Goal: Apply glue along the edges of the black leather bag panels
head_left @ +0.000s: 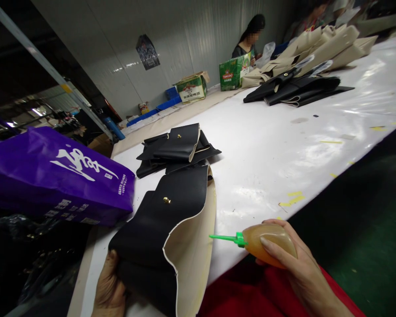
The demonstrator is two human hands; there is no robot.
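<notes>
At lower left, your left hand grips the edge of the black piece at lower centre, its pale lining showing. At lower right, your right hand is wrapped around the bottle, its green nozzle at the lining's edge; whether they touch, you cannot tell.

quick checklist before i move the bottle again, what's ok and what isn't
1. Bottle gripped by the right hand: ok.
2. Black piece held at its near left side by the left hand: ok.
3. Cream lining exposed along the open side: ok.
4. Green nozzle directed towards that lining: ok.
5. Nozzle tip touching the lining: cannot tell.
6. Table free of scraps: not ok, yellow scraps lie near its edge.
</notes>
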